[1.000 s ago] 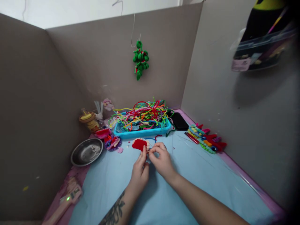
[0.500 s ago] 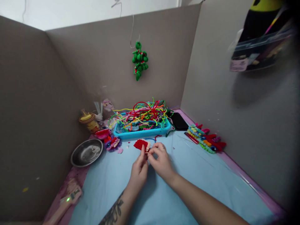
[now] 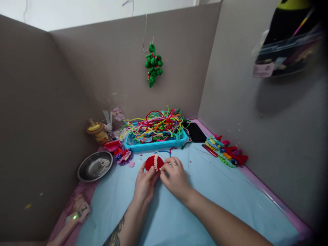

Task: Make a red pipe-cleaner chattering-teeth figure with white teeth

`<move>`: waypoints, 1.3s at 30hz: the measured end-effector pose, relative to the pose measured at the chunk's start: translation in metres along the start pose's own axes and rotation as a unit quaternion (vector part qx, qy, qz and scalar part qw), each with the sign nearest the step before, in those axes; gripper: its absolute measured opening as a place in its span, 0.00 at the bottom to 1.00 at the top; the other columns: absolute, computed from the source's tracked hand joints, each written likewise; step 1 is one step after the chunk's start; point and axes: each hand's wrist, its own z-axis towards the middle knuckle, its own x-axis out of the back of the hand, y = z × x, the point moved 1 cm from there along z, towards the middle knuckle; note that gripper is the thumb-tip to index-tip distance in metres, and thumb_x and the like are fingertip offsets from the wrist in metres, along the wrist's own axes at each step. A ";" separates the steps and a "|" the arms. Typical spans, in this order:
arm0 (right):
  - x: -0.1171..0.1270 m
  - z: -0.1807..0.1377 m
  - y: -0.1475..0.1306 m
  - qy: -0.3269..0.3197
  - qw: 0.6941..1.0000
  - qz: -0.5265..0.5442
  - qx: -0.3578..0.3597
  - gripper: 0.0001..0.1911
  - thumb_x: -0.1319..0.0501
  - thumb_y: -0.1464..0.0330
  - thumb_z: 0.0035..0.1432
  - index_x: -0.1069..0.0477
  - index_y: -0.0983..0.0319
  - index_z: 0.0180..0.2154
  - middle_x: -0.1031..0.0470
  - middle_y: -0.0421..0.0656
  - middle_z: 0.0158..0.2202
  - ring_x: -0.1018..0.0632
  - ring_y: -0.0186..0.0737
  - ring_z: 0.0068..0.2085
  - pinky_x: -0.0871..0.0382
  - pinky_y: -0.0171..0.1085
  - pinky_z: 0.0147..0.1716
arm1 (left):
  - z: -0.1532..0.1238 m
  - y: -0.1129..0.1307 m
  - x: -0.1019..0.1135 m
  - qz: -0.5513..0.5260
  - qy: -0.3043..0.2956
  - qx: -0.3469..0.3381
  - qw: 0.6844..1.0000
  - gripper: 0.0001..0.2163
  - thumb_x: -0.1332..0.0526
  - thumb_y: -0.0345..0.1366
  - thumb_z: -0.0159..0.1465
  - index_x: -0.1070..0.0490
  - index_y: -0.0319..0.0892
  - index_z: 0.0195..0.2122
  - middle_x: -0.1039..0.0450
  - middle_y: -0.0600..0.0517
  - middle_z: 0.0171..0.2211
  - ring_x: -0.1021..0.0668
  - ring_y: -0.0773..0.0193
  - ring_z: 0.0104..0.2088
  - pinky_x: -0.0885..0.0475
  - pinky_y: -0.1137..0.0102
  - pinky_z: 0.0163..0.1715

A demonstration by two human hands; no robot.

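Observation:
A small red fuzzy craft piece with a row of cream beads across it sits between my two hands, above the light blue table mat. My left hand cups it from below and the left, fingers curled around it. My right hand pinches its right edge by the bead row. Just behind it lie short blue and red pipe cleaner bits.
A blue tray heaped with coloured pipe cleaners stands behind. A steel bowl and a glue gun are at the left, finished colourful pieces and a black phone at the right. Grey cardboard walls surround the table; a green ornament hangs on the back wall.
The red piece has been turned so its bead row faces up. My left hand has shifted from pinching its edge to cupping it from below. Both hands moved slightly nearer.

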 end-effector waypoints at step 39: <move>-0.006 -0.002 0.005 -0.050 0.998 0.030 -0.024 0.07 0.45 0.76 0.53 0.33 0.61 0.26 0.32 0.43 0.31 0.31 0.43 0.38 0.40 0.41 0.40 | 0.001 -0.001 0.000 0.061 0.013 -0.068 0.996 0.38 0.30 0.33 0.48 0.44 0.43 0.59 0.21 0.48 0.37 0.21 0.66 0.32 0.31 0.73 0.38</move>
